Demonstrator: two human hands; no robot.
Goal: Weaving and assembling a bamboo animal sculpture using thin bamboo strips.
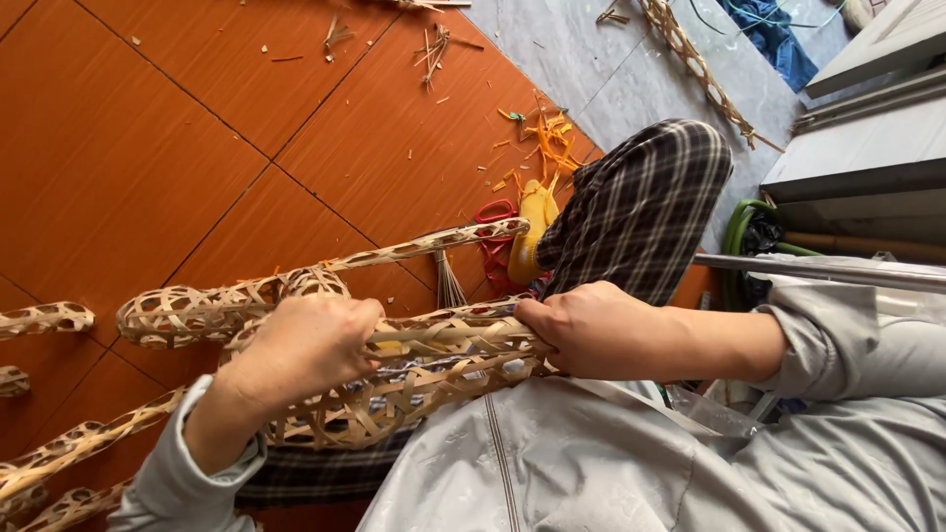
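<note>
Our left hand (305,345) and right hand (591,330) clench the open-weave bamboo frame (414,379); much lattice woven, loose strip ends (450,286) remain

The floor (148,138) fills the left and middle of the frame, laid with large orange-brown tiles; toward the upper right it turns to grey tiles (572,49). Thin cane scraps (434,44) lie scattered near the top centre. Just below and right of them sits a small heap of orange and yellow clippings (550,138). Red-handled scissors (496,229) lie at mid frame, beside a yellow tool (529,232). A woven strip (695,69) stretches across the grey tiles at upper right.
</note>
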